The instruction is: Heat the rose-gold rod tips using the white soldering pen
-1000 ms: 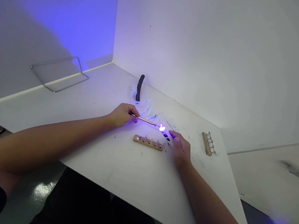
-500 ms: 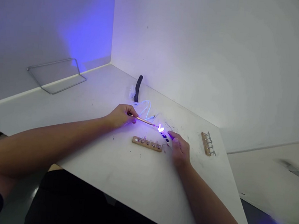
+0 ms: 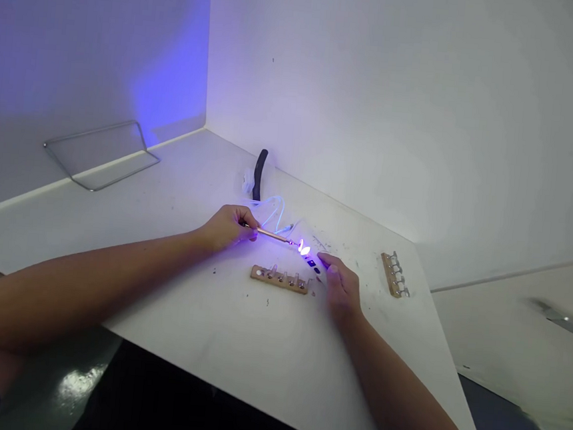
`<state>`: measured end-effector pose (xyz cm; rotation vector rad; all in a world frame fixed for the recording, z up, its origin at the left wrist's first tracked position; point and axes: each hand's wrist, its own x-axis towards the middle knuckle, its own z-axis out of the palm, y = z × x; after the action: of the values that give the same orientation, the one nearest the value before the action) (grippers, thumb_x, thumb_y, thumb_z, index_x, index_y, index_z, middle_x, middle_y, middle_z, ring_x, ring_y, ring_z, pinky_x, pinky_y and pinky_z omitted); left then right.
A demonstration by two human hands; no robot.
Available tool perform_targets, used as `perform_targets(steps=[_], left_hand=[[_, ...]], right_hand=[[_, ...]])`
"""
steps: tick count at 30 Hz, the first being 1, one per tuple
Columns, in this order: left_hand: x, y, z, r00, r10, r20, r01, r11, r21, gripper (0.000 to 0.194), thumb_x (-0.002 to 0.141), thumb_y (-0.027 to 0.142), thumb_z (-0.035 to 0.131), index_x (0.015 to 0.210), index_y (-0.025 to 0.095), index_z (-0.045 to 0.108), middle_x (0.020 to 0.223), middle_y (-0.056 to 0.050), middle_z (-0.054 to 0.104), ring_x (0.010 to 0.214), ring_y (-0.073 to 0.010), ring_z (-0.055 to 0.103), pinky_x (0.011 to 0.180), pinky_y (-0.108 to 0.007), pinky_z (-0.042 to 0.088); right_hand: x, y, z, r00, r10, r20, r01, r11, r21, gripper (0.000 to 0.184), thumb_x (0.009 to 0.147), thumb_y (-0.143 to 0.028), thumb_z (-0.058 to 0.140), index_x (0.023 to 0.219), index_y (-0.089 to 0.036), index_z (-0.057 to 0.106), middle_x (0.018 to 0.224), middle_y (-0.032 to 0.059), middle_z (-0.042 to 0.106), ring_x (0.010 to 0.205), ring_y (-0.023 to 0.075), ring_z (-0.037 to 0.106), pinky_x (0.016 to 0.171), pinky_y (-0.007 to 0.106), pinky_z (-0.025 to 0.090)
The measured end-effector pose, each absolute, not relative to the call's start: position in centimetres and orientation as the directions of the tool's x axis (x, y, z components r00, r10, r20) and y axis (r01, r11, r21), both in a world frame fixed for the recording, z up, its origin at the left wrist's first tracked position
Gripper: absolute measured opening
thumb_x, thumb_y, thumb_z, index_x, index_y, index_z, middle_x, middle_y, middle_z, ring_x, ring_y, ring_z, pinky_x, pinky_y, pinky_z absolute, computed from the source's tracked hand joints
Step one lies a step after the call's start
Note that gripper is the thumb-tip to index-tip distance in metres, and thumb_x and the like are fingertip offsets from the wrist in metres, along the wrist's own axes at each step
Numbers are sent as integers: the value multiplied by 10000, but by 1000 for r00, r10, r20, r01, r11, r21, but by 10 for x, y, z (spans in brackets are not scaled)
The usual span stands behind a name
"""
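A white table (image 3: 235, 344) fills the corner between white walls, with a bent wire frame (image 3: 90, 133) well off to the left of a wooden strip (image 3: 279, 279) set with small metal pegs. Everything else sits around that strip. Both bare forearms reach in over the table. Just behind the strip, the left hand (image 3: 224, 228) has its fingers (image 3: 248, 228) curled in, pinching a slim brass pen-like tool (image 3: 274, 236) whose tip gives off a bright violet-white glow (image 3: 304, 248). Just to the strip's right, the right hand (image 3: 341, 290) has its fingers (image 3: 327, 259) pressed together, reaching to a small white device with dark square marks (image 3: 312, 264); I can't tell whether they grip it. Farther behind the strip lie pale cables (image 3: 272, 214) and an upright black tube (image 3: 258, 174). Well to its right lies a second pegged wooden strip (image 3: 394, 274).
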<state>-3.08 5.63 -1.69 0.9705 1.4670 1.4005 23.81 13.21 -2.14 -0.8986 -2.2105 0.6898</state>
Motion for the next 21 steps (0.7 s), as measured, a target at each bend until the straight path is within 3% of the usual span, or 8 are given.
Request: perform_targets(steps=[21], left_hand=[[-31, 54, -15, -321, 946, -53, -55, 37, 998, 150, 520, 93, 674, 619, 139, 570, 697, -16, 642, 577, -98, 562, 573, -240, 438]], right_hand=[[238, 130, -21, -548, 752, 368, 425, 628, -652, 399, 904, -409, 318, 1064, -180, 604, 1034, 68, 636, 986, 229, 571, 859, 354, 448]])
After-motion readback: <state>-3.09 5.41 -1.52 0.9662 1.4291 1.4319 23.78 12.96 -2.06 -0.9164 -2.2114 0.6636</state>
